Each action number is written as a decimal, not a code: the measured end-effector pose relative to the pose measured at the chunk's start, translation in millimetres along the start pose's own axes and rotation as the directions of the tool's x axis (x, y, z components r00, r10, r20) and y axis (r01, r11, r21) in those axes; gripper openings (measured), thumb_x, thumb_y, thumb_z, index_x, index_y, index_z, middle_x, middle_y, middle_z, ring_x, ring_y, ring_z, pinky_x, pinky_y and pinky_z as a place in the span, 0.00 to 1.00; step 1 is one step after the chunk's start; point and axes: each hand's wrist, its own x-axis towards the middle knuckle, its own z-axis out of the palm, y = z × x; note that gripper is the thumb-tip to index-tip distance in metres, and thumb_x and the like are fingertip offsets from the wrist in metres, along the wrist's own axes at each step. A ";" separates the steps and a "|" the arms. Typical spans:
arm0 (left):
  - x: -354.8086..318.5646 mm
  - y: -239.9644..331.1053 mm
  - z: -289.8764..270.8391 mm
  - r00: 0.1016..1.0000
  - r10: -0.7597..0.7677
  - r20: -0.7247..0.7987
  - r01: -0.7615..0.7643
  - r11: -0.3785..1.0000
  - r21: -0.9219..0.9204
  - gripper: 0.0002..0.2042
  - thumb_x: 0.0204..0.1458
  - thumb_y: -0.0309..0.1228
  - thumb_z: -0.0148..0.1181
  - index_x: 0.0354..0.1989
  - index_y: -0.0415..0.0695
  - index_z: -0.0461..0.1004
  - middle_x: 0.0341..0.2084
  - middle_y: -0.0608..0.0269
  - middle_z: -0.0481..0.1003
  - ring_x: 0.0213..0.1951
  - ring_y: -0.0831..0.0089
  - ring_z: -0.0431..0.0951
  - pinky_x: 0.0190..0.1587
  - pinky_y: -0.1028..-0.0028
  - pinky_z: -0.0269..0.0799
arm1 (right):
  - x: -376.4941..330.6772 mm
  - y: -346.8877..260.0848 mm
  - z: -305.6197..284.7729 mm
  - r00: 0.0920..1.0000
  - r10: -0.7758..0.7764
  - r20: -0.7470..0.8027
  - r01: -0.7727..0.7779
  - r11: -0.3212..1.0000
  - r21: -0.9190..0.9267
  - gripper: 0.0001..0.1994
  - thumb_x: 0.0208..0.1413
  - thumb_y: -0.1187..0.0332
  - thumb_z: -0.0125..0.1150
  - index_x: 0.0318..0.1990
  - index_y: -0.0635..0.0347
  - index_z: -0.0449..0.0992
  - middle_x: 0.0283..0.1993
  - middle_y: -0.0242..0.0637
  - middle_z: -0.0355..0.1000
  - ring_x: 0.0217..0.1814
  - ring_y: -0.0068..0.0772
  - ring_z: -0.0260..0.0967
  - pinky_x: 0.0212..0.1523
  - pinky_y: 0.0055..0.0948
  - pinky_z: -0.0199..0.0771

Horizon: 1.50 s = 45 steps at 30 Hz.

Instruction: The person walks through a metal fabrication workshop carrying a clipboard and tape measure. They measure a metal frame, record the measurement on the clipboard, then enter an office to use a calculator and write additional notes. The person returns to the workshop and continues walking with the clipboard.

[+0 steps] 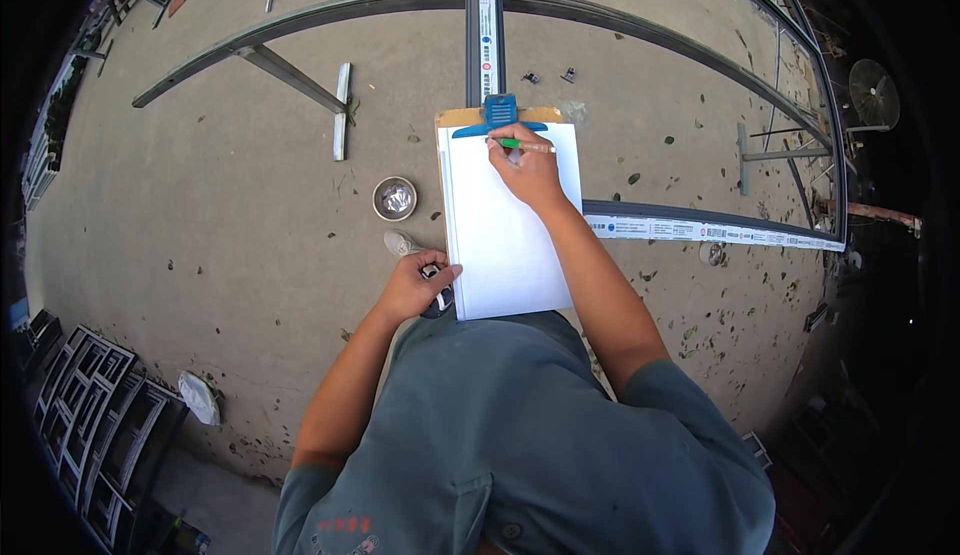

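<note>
A clipboard (462, 116) with a blue clip (500, 110) carries white sheets of paper (510, 240) in front of my body. My right hand (530, 170) is closed around a green-and-clear pen (524, 145), its tip end near the top of the page, just below the clip. At the lower left edge of the board, my left hand (412, 287) has its thumb on the paper's edge and its fingers curled. A rounded black-and-white object (438, 300) shows beneath that hand; whether it is gripped too, I cannot tell.
Dark metal frame bars (600, 25) span the space ahead, and a bar with a printed white film strip (700, 229) runs to the right. A round metal bowl (395, 199) and a white shoe (398, 243) are left of the board. Stacked frames (95, 405) stand lower left.
</note>
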 end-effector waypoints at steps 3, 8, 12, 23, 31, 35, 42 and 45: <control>-0.6 -0.2 0.0 1.000 0.019 0.006 -0.019 1.000 -0.013 0.09 0.53 0.32 0.65 0.30 0.37 0.77 0.23 0.69 0.74 0.26 0.83 0.69 0.31 0.78 0.66 | -0.2 -0.9 -0.4 1.000 0.010 0.013 -0.010 1.000 0.020 0.07 0.55 0.70 0.63 0.39 0.61 0.77 0.33 0.39 0.77 0.35 0.30 0.74 0.37 0.28 0.74; -0.9 0.2 0.5 1.000 0.003 0.003 -0.003 1.000 0.001 0.07 0.54 0.30 0.64 0.30 0.39 0.77 0.23 0.72 0.74 0.27 0.85 0.69 0.32 0.80 0.66 | -0.6 0.5 -0.1 1.000 0.005 0.021 -0.006 0.998 0.068 0.07 0.55 0.70 0.63 0.39 0.62 0.77 0.34 0.39 0.77 0.36 0.29 0.75 0.38 0.27 0.74; -1.4 -0.3 1.4 1.000 0.016 -0.007 -0.016 1.000 -0.023 0.09 0.53 0.32 0.65 0.31 0.38 0.77 0.23 0.70 0.74 0.26 0.83 0.70 0.31 0.78 0.67 | -2.0 0.9 0.9 1.000 0.000 0.011 0.000 0.999 0.033 0.07 0.55 0.70 0.63 0.39 0.61 0.76 0.34 0.39 0.78 0.36 0.30 0.75 0.38 0.28 0.75; 0.4 -9.9 3.8 0.997 0.071 -0.037 -0.072 0.997 -0.028 0.09 0.54 0.32 0.65 0.31 0.37 0.77 0.22 0.69 0.75 0.26 0.83 0.69 0.30 0.78 0.66 | -2.2 2.9 1.8 0.999 -0.031 -0.008 0.031 0.999 0.044 0.07 0.53 0.71 0.64 0.38 0.61 0.76 0.32 0.39 0.77 0.33 0.30 0.75 0.36 0.28 0.75; -1.7 -8.3 4.0 0.999 0.036 -0.029 -0.037 0.999 -0.024 0.07 0.55 0.29 0.63 0.30 0.38 0.76 0.23 0.73 0.73 0.28 0.85 0.68 0.33 0.80 0.65 | -1.7 0.8 1.6 0.999 -0.035 0.009 0.035 0.999 0.014 0.08 0.55 0.69 0.63 0.39 0.62 0.77 0.33 0.39 0.78 0.34 0.30 0.75 0.37 0.27 0.74; -1.6 -8.7 5.1 0.998 0.043 -0.044 -0.044 0.998 -0.045 0.09 0.54 0.31 0.65 0.31 0.37 0.77 0.23 0.71 0.74 0.26 0.84 0.69 0.31 0.79 0.65 | -2.0 -1.2 1.0 1.000 -0.025 0.010 0.025 1.000 0.006 0.07 0.55 0.69 0.63 0.39 0.62 0.77 0.33 0.39 0.77 0.34 0.29 0.74 0.38 0.27 0.74; -0.8 -12.1 5.6 0.998 0.036 -0.049 -0.039 0.998 -0.048 0.09 0.54 0.32 0.65 0.32 0.37 0.78 0.22 0.70 0.74 0.25 0.83 0.69 0.30 0.79 0.65 | -1.9 -1.0 0.3 0.999 -0.018 0.036 0.017 1.000 0.018 0.07 0.56 0.70 0.63 0.40 0.62 0.77 0.34 0.39 0.77 0.35 0.30 0.74 0.38 0.28 0.74; -0.9 -12.5 6.7 0.998 0.036 -0.051 -0.040 0.997 -0.071 0.09 0.54 0.32 0.65 0.32 0.37 0.78 0.22 0.70 0.74 0.25 0.83 0.69 0.30 0.79 0.65 | -2.2 0.0 0.5 0.999 -0.025 0.046 0.024 0.999 0.029 0.07 0.56 0.70 0.63 0.40 0.62 0.77 0.35 0.39 0.77 0.36 0.31 0.75 0.39 0.28 0.75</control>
